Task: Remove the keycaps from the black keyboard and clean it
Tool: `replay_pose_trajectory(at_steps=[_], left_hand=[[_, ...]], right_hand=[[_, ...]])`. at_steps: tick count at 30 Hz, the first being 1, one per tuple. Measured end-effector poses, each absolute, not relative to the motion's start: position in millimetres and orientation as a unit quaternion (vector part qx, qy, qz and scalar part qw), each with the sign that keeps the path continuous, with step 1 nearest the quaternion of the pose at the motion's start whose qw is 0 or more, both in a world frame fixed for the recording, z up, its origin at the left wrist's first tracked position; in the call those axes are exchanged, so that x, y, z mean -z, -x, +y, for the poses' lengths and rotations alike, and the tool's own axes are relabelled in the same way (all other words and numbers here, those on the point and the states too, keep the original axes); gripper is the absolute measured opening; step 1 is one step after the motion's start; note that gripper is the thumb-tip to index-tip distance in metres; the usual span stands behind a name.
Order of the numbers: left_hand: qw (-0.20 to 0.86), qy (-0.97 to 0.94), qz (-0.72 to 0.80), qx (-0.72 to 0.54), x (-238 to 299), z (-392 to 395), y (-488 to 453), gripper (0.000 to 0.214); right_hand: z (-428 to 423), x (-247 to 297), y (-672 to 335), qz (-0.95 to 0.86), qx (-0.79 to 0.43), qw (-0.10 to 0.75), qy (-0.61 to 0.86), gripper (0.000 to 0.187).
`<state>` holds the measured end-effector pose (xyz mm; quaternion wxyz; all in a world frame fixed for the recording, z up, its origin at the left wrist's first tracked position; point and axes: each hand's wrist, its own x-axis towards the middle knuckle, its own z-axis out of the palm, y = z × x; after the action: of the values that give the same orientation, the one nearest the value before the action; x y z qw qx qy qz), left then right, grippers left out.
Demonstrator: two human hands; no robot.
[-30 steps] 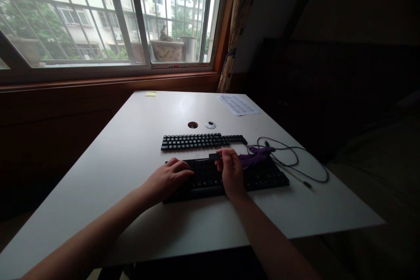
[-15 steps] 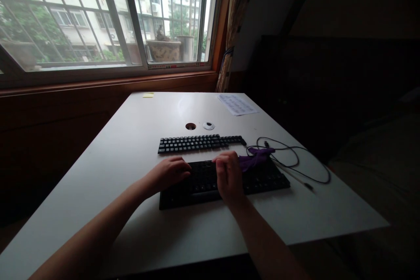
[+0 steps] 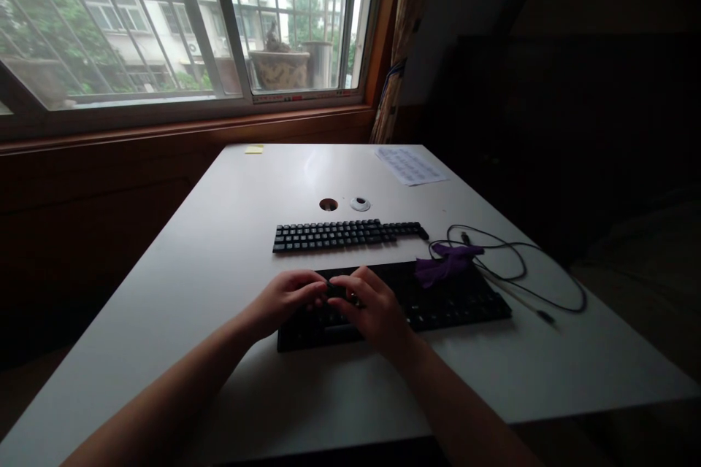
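Note:
My left hand [image 3: 293, 295] and my right hand [image 3: 372, 303] meet above the left part of a black keyboard [image 3: 454, 303]. Both are closed, fingertips pinching around a small black piece [image 3: 333, 290] whose kind is too small to make out. The keyboard's left end is partly covered by my hands. Behind it, black keycaps [image 3: 328, 235] stand in rows, laid out like a keyboard. A crumpled purple cloth [image 3: 446, 265] lies over the keyboard's back right part.
A black cable [image 3: 520, 277] loops on the right of the white table [image 3: 191, 255]. Farther back are a round hole [image 3: 328, 205], a white ring-shaped cover [image 3: 360, 203], printed sheets [image 3: 410, 166] and a yellow note [image 3: 254, 149]. A window stands beyond.
My right hand has moved left and away from the purple cloth, to meet my left hand. Both hands' fingertips now pinch together over the keyboard. The view has shifted slightly.

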<state>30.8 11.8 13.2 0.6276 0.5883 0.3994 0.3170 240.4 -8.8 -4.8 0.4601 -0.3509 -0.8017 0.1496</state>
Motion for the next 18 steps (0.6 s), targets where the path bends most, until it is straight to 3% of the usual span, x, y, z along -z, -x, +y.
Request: replay_pose_trajectory(at_steps=[18], left_hand=[[0.607,-0.601,0.427,-0.297,-12.7,8.5,-34.2,0.027]], right_hand=[[-9.4,3.7,-239.9,-0.821,-0.135,0.437,0.342,0.026]])
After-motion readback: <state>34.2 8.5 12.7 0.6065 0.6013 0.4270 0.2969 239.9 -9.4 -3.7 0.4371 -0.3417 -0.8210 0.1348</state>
